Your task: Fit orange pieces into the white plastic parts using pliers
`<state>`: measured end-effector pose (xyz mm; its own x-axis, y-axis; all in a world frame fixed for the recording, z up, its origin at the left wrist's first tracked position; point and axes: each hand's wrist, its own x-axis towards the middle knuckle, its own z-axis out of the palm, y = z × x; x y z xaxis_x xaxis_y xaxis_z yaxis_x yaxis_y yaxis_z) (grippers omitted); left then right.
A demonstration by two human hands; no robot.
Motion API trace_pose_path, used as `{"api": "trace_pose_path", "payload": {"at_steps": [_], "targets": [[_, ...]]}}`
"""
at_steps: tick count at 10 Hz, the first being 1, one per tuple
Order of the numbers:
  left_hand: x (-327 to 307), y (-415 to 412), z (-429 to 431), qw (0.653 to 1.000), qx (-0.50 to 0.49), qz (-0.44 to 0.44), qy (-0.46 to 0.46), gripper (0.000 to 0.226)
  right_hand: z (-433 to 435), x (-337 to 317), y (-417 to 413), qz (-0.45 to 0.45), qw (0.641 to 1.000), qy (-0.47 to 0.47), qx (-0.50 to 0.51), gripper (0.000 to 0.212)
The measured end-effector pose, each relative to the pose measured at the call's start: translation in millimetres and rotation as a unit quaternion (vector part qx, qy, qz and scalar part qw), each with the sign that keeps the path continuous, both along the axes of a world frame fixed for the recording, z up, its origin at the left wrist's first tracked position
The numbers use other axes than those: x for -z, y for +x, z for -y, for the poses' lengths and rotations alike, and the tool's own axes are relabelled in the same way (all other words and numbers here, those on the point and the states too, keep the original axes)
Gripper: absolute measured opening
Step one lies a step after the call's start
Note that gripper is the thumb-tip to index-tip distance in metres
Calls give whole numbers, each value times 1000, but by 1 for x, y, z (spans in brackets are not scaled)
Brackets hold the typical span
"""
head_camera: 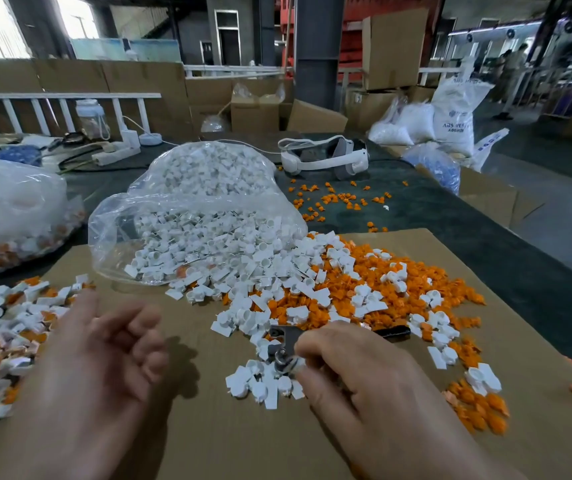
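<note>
Left hand [104,358], mine: set to the left of the other, palm turned inward, fingers loosely curled, holding nothing, slightly blurred. Right hand [364,379], mine: back facing up, forearm running off behind it, thumb and forefinger curled together at the near-left edge, gripping the pliers [282,341]. I see the two hands apart, not touching.

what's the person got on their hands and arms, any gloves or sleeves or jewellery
Nothing that shows. The left hand and the right hand are bare, with no gloves, and no ring, watch or wristband is visible. Both forearms are uncovered down to the bottom edge of the picture, so no sleeve is in view. The left hand is slightly blurred, so fine detail there is hard to tell.
</note>
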<state>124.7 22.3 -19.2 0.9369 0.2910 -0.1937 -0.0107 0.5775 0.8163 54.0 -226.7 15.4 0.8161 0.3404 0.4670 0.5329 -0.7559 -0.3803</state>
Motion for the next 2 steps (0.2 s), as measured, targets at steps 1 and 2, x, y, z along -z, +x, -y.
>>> {"api": "trace_pose_path", "payload": {"at_steps": [1, 2], "targets": [[-2, 8, 25, 987, 52, -25, 152, 39, 0, 2, 2, -7, 1000, 5, 9, 19], [0, -8, 48, 955, 98, -4, 279, 27, -1, 2, 2, -21, 1000, 20, 8, 22]]}}
